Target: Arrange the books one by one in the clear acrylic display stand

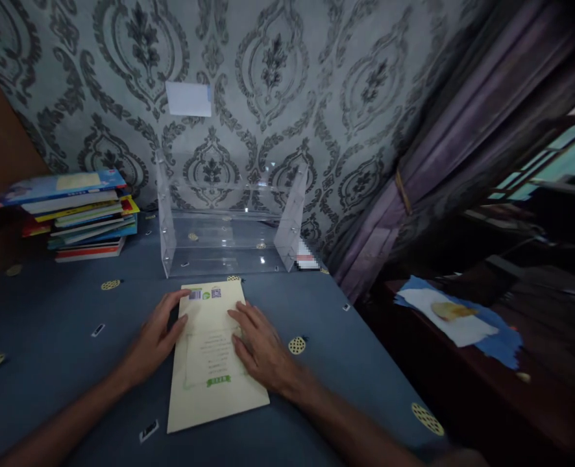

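Cream booklet: in the head view, the booklet is lying flat on the blue pineapple-print surface, its barcode and QR code pointing toward the rack and its green banner sitting nearer the person.
Left hand: the left hand is resting at the booklet's left edge – unclenched, thumb and index fingertip touching the cover.
Right hand: the right hand is lying across the booklet's right side – fingers spreading loosely, closing on nothing.
Clear plastic rack: the rack is standing just beyond the booklet, near the wall.
Book stack: the books are piling unevenly at the back left.
Purple curtain: the curtain is hanging at the right, gathering at a tieback.
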The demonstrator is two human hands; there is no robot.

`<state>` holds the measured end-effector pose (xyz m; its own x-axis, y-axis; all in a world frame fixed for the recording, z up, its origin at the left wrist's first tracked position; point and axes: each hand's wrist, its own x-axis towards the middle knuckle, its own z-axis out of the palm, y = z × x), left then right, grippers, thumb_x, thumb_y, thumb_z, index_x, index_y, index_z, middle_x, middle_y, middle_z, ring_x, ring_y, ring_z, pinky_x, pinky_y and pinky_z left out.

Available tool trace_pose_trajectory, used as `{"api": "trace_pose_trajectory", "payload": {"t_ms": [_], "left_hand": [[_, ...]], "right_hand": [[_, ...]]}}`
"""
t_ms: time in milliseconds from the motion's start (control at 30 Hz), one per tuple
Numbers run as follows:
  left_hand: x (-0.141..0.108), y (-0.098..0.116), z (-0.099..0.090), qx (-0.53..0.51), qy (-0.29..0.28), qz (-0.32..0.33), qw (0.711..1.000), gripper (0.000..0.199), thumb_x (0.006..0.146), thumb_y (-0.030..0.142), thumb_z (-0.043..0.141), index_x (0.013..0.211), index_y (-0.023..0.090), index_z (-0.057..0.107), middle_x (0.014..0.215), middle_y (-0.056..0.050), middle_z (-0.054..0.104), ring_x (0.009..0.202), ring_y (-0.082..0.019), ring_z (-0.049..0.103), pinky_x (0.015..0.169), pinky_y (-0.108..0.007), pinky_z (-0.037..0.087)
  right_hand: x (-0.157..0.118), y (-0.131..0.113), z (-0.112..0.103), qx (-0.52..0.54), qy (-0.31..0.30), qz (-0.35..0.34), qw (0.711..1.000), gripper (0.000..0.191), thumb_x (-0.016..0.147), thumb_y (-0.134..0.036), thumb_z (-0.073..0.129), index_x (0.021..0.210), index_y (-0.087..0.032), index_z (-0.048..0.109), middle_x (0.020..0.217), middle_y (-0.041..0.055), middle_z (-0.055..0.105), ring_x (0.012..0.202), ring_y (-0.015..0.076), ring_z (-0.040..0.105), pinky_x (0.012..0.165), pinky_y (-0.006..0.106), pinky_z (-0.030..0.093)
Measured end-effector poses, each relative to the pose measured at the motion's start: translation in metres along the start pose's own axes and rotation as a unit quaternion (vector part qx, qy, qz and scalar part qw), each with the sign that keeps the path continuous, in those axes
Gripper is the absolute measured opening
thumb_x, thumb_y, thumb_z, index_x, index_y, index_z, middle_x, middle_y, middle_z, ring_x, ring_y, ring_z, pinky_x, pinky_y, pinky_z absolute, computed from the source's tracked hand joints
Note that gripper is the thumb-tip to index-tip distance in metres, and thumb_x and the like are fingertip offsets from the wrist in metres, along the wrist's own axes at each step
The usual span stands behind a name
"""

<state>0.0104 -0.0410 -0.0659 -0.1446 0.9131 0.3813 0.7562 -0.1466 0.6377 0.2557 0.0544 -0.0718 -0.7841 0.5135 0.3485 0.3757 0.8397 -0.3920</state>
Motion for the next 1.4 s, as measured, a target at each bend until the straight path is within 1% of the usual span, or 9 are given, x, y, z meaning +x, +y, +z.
{"api": "trace_pose_trajectory", "payload": {"t_ms": [167,300,433,567,800,933,1133,1233,1400], "left_hand": [[0.001,-0.031,-0.002,0.066,-0.027,0.082,0.994,0.051,0.092,0.011,0.035,0.136,0.025,0.056,0.147,-0.010,0.055,0.136,-0.026,0.052,0.107,-0.044,0.051],[-0.002,-0.041,-0.010,0.128,-0.090,0.147,0.977,0.060,0.092,0.008,0.037,0.146,0.031,0.049,0.161,-0.007,0.037,0.140,-0.028,0.047,0.099,-0.038,0.056],[0.005,-0.035,-0.032,0.171,-0.164,0.181,0.955,0.058,0.096,0.011,0.040,0.147,0.038,0.046,0.159,-0.006,0.039,0.132,-0.028,0.057,0.090,-0.033,0.059],[0.012,-0.032,-0.046,0.268,-0.182,0.251,0.912,0.065,0.095,0.008,0.041,0.150,0.042,0.040,0.152,-0.002,0.051,0.136,-0.031,0.052,0.100,-0.048,0.054],[0.023,-0.022,-0.042,0.306,-0.234,0.400,0.831,0.065,0.092,0.008,0.052,0.150,0.033,0.040,0.141,-0.010,0.060,0.133,-0.033,0.054,0.116,-0.055,0.036],[0.028,-0.009,-0.038,0.315,-0.234,0.421,0.818,0.066,0.090,0.008,0.055,0.148,0.035,0.042,0.137,-0.010,0.063,0.128,-0.035,0.058,0.113,-0.057,0.040],[0.028,-0.002,-0.039,0.351,-0.216,0.496,0.765,0.061,0.092,0.008,0.053,0.148,0.030,0.043,0.131,-0.011,0.067,0.119,-0.032,0.064,0.106,-0.052,0.048],[0.024,-0.006,-0.039,0.355,-0.194,0.500,0.766,0.059,0.094,0.011,0.054,0.150,0.026,0.041,0.139,-0.012,0.061,0.129,-0.032,0.057,0.110,-0.051,0.044],[0.019,-0.016,-0.023,0.331,-0.158,0.448,0.815,0.057,0.095,0.009,0.054,0.150,0.020,0.040,0.145,-0.011,0.056,0.141,-0.029,0.045,0.115,-0.045,0.039]], "right_hand": [[0.000,0.004,-0.001,0.008,0.003,0.008,1.000,0.045,0.098,-0.028,0.047,0.140,-0.013,0.052,0.149,0.0173,0.050,0.143,0.0267,0.043,0.118,0.049,0.040],[0.001,0.009,-0.002,0.026,0.014,0.010,1.000,0.044,0.097,-0.028,0.047,0.138,-0.014,0.054,0.147,0.0167,0.053,0.141,0.0259,0.046,0.116,0.049,0.042],[0.003,0.012,-0.001,0.040,0.017,0.004,0.999,0.043,0.095,-0.027,0.049,0.137,-0.018,0.055,0.145,0.0150,0.055,0.139,0.0251,0.048,0.115,0.049,0.042],[0.004,0.010,-0.002,0.041,0.010,0.003,0.999,0.041,0.095,-0.025,0.048,0.134,-0.017,0.056,0.146,0.0150,0.054,0.141,0.0255,0.046,0.116,0.049,0.042],[0.005,0.006,-0.006,0.031,-0.004,0.015,0.999,0.040,0.094,-0.026,0.050,0.133,-0.017,0.058,0.146,0.0135,0.054,0.141,0.0261,0.046,0.115,0.048,0.043],[0.002,0.009,-0.001,0.018,0.015,0.007,1.000,0.041,0.094,-0.027,0.051,0.133,-0.016,0.058,0.146,0.0147,0.054,0.140,0.0267,0.047,0.114,0.047,0.045],[0.001,0.009,-0.001,0.012,0.011,0.006,1.000,0.040,0.093,-0.025,0.052,0.131,-0.015,0.060,0.145,0.0159,0.055,0.140,0.0280,0.046,0.116,0.047,0.043],[0.003,0.009,-0.002,0.021,0.004,0.003,1.000,0.041,0.092,-0.024,0.052,0.131,-0.015,0.059,0.145,0.0167,0.054,0.141,0.0283,0.046,0.116,0.047,0.042],[0.003,0.013,0.000,0.046,0.012,-0.010,0.999,0.040,0.093,-0.025,0.050,0.131,-0.016,0.059,0.145,0.0165,0.054,0.141,0.0276,0.046,0.117,0.049,0.040]]}}
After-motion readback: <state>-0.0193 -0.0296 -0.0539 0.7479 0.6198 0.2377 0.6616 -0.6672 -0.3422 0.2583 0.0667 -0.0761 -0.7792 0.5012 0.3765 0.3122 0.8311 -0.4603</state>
